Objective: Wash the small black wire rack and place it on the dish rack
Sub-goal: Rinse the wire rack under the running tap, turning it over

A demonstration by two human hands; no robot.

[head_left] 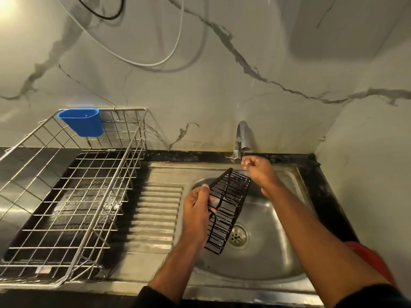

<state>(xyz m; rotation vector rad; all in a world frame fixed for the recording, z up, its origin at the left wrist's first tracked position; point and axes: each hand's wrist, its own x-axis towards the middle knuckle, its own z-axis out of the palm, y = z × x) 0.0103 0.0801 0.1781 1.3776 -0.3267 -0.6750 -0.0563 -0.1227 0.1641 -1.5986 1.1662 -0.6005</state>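
Wall: we note a pale marble-patterned wall (222, 85) with grey veins behind the whole station, a white cable and a black cable looping across its upper part.

Sink: we list a stainless-steel sink unit (255, 252) with a round basin, a ribbed draining board (155, 210) to its left, and a perforated round drain (238, 236) in the basin floor.

Dish rack: a large silver wire dish rack (73, 196) stands at the left, beside the draining board, on a dark tray. A blue plastic cup-shaped holder (82, 121) hangs on its far rim.

Task item: the small black wire rack (226, 210), long and narrow, hangs tilted over the basin, its far end up near the tap and its near end low above the drain.

Left hand (198, 210): our left grip is closed round the left edge of the black rack, at about its middle, fingers curled through the wires.

Right hand (258, 170): fingers curled, held just under the spout beyond the rack's far end; whether it touches the rack we cannot tell.

Tap: a chrome curved tap (241, 138) stands at the back edge of the basin.
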